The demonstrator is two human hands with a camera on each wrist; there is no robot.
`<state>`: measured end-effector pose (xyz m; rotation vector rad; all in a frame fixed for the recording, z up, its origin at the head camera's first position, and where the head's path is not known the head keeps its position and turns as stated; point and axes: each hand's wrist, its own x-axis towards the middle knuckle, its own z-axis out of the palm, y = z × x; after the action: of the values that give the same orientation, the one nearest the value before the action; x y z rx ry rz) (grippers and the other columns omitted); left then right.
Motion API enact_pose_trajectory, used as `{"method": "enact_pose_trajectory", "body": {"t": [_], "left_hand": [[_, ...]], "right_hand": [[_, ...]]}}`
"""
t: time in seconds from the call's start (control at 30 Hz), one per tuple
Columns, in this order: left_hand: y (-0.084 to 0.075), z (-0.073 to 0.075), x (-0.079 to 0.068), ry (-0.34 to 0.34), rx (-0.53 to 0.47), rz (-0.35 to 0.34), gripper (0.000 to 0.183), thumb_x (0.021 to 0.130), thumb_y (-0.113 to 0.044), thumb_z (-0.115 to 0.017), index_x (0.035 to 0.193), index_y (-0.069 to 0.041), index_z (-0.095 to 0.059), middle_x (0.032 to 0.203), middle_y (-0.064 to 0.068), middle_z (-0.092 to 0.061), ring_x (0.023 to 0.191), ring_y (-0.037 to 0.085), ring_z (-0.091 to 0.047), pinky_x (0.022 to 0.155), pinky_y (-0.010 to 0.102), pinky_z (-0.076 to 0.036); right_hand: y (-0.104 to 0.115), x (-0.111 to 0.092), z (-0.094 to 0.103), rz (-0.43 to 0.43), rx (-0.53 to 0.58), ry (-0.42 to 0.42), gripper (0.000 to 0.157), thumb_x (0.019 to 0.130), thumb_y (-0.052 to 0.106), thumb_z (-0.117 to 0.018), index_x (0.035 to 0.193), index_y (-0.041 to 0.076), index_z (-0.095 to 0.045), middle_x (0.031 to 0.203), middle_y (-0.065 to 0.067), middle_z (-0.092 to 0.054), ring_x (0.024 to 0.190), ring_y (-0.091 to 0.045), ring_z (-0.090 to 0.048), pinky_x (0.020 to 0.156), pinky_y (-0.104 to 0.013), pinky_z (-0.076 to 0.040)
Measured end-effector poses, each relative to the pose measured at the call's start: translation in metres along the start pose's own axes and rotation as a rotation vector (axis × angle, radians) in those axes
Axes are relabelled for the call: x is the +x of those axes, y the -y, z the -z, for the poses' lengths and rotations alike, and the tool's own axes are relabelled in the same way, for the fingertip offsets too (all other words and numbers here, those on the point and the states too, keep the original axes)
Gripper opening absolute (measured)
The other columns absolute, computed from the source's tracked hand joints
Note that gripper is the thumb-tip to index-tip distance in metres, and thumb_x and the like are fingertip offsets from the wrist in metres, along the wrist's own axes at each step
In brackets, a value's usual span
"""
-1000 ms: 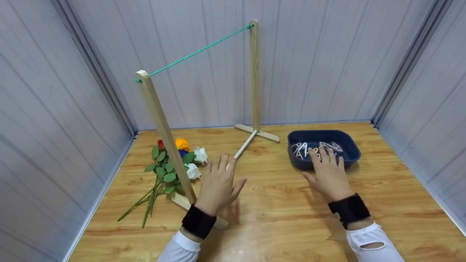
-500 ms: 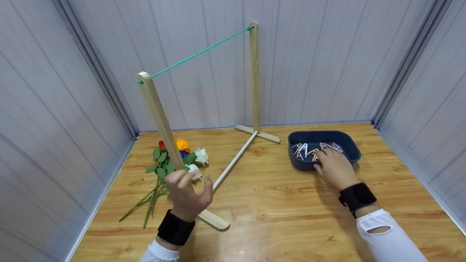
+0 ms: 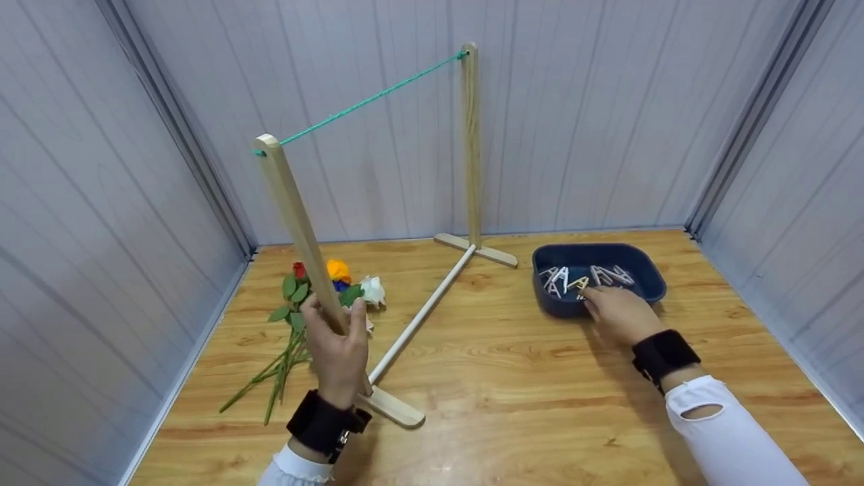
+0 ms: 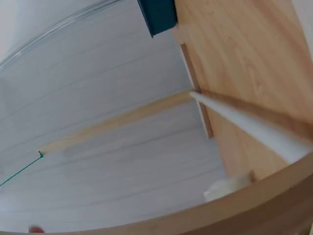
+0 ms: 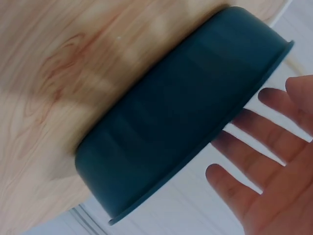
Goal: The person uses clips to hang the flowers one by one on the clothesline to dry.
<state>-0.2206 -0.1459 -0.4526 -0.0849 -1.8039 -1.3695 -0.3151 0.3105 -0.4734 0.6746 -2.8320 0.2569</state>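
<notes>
My left hand [image 3: 335, 361] is around the near wooden post [image 3: 297, 216] of a stand, with the post between thumb and fingers. In the left wrist view this post [image 4: 195, 215] crosses the bottom edge, with one fingertip beside it. My right hand [image 3: 624, 314] reaches over the front rim of a dark blue bin [image 3: 560, 309]. Its fingertips are right at a yellow clothespin [image 3: 578, 283]. White clothespins [image 3: 561, 278] and pinkish ones [image 3: 611, 275] lie in the bin too. The right wrist view shows the fingers [image 5: 254, 161] fairly straight across the rim, their tips partly hidden.
A green cord [image 3: 371, 100] runs from the near post to the far post [image 3: 471, 148]. A white rod [image 3: 425, 310] joins the stand's feet low over the table [image 3: 513, 378]. Artificial roses [image 3: 337, 270] lie left of the stand. Panel walls [image 3: 574, 135] enclose the table.
My left hand has moved left from beside the stand to the near post and come around it. My right hand has lowered into the bin, down to the yellow clothespin.
</notes>
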Motion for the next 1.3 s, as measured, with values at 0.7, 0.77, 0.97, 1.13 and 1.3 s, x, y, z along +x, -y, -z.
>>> {"method": "enact_pose_trajectory", "body": {"t": [0.7,0.77,0.97,1.13,1.3], "left_hand": [[0.012,-0.01,-0.001,-0.096,-0.126,-0.014,0.039,0.105,0.001,-0.064,0.071,0.001,-0.045,0.057,-0.012,-0.033,0.047,-0.004,-0.028,0.047,0.018,-0.022],[0.012,-0.01,-0.002,-0.099,-0.131,-0.021,0.04,0.105,0.002,-0.063,0.071,0.003,-0.043,0.057,-0.013,-0.033,0.047,-0.005,-0.027,0.047,0.018,-0.021],[0.008,-0.007,-0.004,-0.094,-0.117,0.001,0.043,0.104,0.0,-0.064,0.067,-0.004,-0.041,0.056,-0.015,-0.033,0.047,-0.005,-0.025,0.046,0.017,-0.018],[0.006,-0.001,-0.003,-0.073,-0.12,0.037,0.046,0.104,-0.003,-0.065,0.067,-0.001,-0.038,0.056,-0.014,-0.03,0.047,-0.002,-0.023,0.047,0.019,-0.018],[0.008,0.005,0.002,-0.048,-0.137,0.036,0.049,0.104,-0.001,-0.064,0.065,0.002,-0.035,0.056,-0.007,-0.024,0.049,0.001,-0.018,0.049,0.021,-0.017]], "right_hand": [[-0.002,-0.004,-0.002,-0.05,-0.016,0.061,0.014,0.108,0.008,-0.059,0.098,0.006,-0.069,0.09,-0.017,-0.076,0.087,-0.044,-0.074,0.076,-0.061,-0.059],[-0.002,-0.005,-0.001,-0.048,-0.023,0.061,0.015,0.108,0.008,-0.059,0.095,0.007,-0.068,0.088,-0.016,-0.075,0.086,-0.044,-0.074,0.076,-0.061,-0.059],[-0.008,-0.011,0.002,-0.054,-0.043,0.07,0.016,0.108,0.01,-0.06,0.095,0.007,-0.068,0.085,-0.015,-0.073,0.082,-0.042,-0.073,0.072,-0.061,-0.059],[-0.012,-0.017,0.007,-0.07,-0.087,0.064,0.013,0.107,0.01,-0.064,0.096,0.005,-0.07,0.082,-0.018,-0.073,0.078,-0.043,-0.072,0.067,-0.062,-0.058],[-0.015,-0.023,0.013,-0.099,-0.109,0.066,0.017,0.106,0.009,-0.063,0.09,0.005,-0.067,0.079,-0.017,-0.072,0.076,-0.043,-0.072,0.066,-0.062,-0.057]]}}
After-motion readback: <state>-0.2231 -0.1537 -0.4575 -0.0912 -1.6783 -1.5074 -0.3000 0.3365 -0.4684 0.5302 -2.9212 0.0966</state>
